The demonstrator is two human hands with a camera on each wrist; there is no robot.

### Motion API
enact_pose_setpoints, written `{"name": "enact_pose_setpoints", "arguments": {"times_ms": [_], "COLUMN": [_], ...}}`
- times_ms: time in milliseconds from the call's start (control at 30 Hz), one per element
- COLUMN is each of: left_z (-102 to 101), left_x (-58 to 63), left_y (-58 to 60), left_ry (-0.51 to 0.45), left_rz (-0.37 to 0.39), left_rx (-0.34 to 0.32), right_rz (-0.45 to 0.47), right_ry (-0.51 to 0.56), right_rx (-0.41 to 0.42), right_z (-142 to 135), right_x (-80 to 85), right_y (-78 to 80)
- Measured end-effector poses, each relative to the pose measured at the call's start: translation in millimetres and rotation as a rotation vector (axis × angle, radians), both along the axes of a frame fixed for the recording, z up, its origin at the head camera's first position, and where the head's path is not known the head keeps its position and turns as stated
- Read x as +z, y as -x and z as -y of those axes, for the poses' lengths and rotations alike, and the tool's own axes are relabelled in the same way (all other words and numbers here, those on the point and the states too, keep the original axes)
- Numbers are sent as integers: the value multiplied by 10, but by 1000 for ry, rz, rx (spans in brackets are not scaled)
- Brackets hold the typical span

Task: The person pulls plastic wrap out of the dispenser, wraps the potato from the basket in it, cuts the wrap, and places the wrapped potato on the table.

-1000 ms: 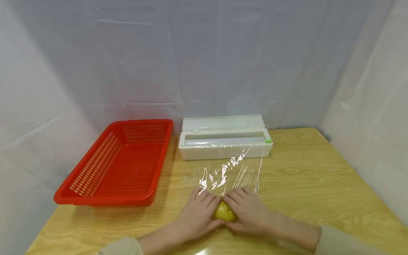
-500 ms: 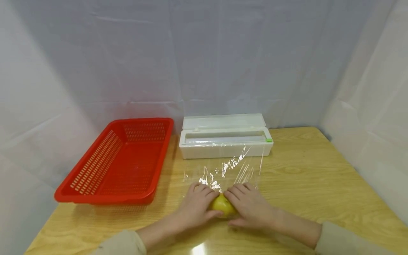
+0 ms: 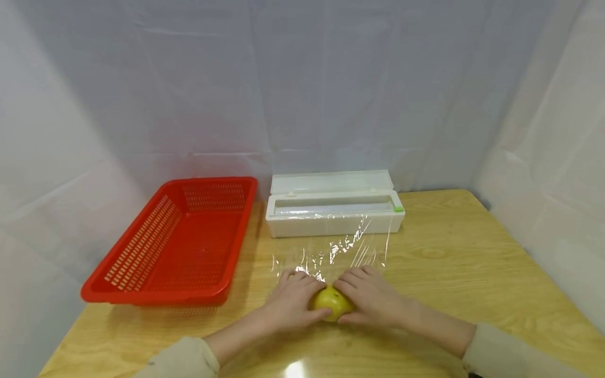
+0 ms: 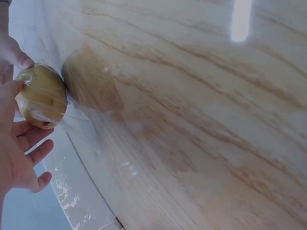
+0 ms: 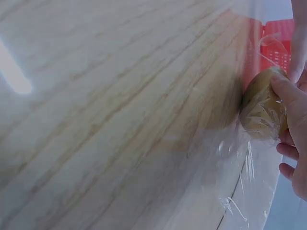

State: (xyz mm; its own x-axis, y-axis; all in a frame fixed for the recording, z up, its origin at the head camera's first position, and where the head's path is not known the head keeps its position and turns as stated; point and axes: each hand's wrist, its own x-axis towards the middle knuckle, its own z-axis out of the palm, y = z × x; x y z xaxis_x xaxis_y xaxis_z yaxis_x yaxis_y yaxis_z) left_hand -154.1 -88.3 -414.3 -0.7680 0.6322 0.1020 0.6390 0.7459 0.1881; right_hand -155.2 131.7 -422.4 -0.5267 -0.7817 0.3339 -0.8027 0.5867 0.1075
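Note:
A yellowish potato (image 3: pixel 332 303) lies between the two hands near the front of the table, partly covered in clear cling film (image 3: pixel 345 257). The left hand (image 3: pixel 294 303) grips its left side, thumb in front and fingers over the far side. On its right side the right hand (image 3: pixel 369 299) holds it the same way. Wrinkled film clings to the potato (image 4: pixel 42 96) in the left wrist view and to the potato (image 5: pixel 264 105) in the right wrist view. From the potato the film runs back to a white cling film dispenser (image 3: pixel 333 227), whose lid stands raised.
A red plastic basket (image 3: pixel 156 296) with slotted sides stands on the left of the wooden table (image 3: pixel 454 262). The dispenser has a green piece (image 3: pixel 398 208) at its right end. Pale sheeting (image 3: pixel 302 89) hangs behind and at both sides.
Both hands and the potato have shifted a little away from the person, toward the dispenser. The potato has turned: its dark spot now sits farther back. Basket and dispenser stay put.

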Motion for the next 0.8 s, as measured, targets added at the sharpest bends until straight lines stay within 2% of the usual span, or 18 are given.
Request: {"name": "enact_pose_setpoints", "arguments": {"times_ms": [133,200,267,433,533,633,800], "left_z": [-5,-2,0,-10,-13,-1,7], "left_x": [3,-8,-21,-108,-175,-222,-234], "left_y": [-1,-17,-41,-94,-101,-95,-86], "left_ry": [1,14,32,48,35,33,48], "left_rz": [-34,-125,-279,-747,-911,-991,-996], "left_rx": [8,-15,-77,-287,-352,-366,-352], "right_rz": [30,43,41,28,49,78,126], "right_ry": [6,15,19,26,22,14,-4], "right_rx": [8,10,7,-3,-12,-15,7], "right_z": [-14,-21,-25,-24,-25,-33,-56], "right_x": [17,22,20,-2,2,10,27], "right_y": [46,60,67,78,87,108,183]}}
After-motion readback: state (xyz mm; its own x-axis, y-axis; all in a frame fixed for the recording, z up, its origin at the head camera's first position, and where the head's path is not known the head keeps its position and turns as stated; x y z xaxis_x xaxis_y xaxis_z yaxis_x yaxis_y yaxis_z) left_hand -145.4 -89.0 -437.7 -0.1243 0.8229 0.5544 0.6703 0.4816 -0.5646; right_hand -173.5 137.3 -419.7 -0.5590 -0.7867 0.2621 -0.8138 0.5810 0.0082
